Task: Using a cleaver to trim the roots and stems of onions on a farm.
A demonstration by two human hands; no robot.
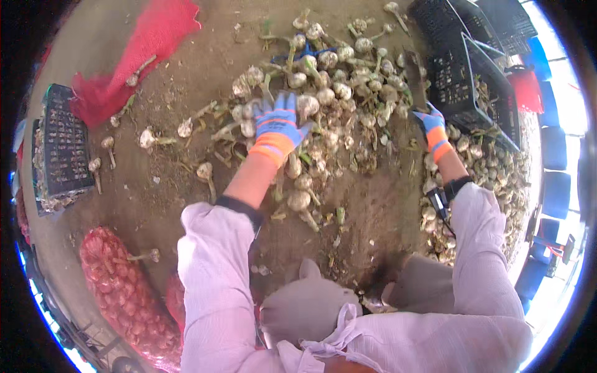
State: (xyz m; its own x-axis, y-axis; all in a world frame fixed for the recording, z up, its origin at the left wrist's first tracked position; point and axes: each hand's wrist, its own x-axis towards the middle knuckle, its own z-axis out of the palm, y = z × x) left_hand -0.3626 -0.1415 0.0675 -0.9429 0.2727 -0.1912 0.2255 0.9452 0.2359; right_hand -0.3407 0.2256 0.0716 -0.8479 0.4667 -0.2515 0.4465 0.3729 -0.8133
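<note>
My left hand (278, 125), in a blue and orange work glove, reaches down onto the left side of a loose pile of garlic bulbs (325, 96) with stems. Its fingers are blurred and spread over bulbs; whether they grip one I cannot tell. To the right of the pile, my right hand (433, 125), gloved alike, is closed around the lower end of a long, dark, flat blade-like tool (414, 77). The tool points away from me, beside the pile. Its handle is hidden in the glove.
Black plastic crates (471, 88) stand at the upper right, above a heap of garlic bulbs (496, 172). Another crate (67, 140) and a red mesh sheet (135, 60) are at left. A filled red mesh sack (126, 293) lies lower left. Single garlic bulbs (147, 138) are scattered on the ground.
</note>
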